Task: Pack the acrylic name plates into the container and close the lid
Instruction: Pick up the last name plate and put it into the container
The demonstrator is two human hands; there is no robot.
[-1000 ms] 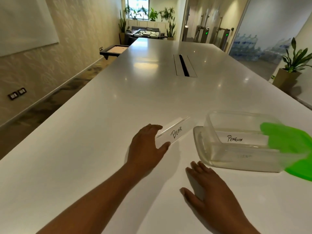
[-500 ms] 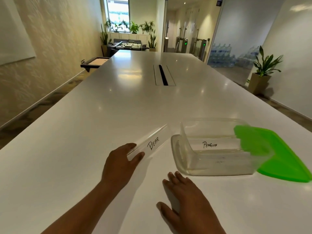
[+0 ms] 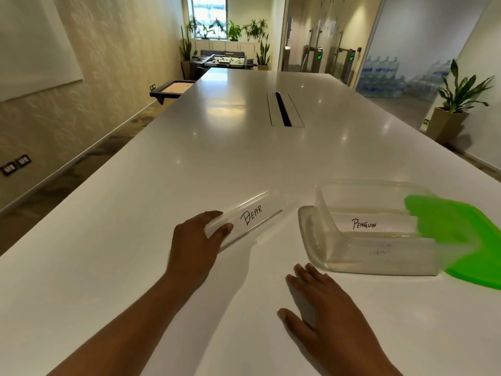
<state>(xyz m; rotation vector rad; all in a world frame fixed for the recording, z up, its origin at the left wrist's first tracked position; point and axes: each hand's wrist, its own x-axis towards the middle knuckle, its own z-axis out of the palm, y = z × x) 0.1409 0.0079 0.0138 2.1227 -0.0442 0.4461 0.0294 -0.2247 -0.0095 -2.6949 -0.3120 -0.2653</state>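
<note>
Left hand [image 3: 196,240] pinches near end of "Bear" name plate [image 3: 250,217], likely to lift it into clear container [image 3: 376,251] alongside; "Penguin" plate [image 3: 364,224] already inside; green lid [image 3: 461,240] leans on far end, off; right hand [image 3: 329,313] flat, fingers straight, steadying on table [image 3: 244,147]

On my feed I get two bare hands. The left hand [image 3: 196,240] runs back into a long bare forearm [image 3: 130,329], uncovered as far as my view reaches. The right hand [image 3: 325,302] shows only to the wrist [image 3: 376,356], which is bare too. The fingers [image 3: 311,272] are slim, with short, plain nails. The left hand's outer edge comes through slightly blurred
</note>
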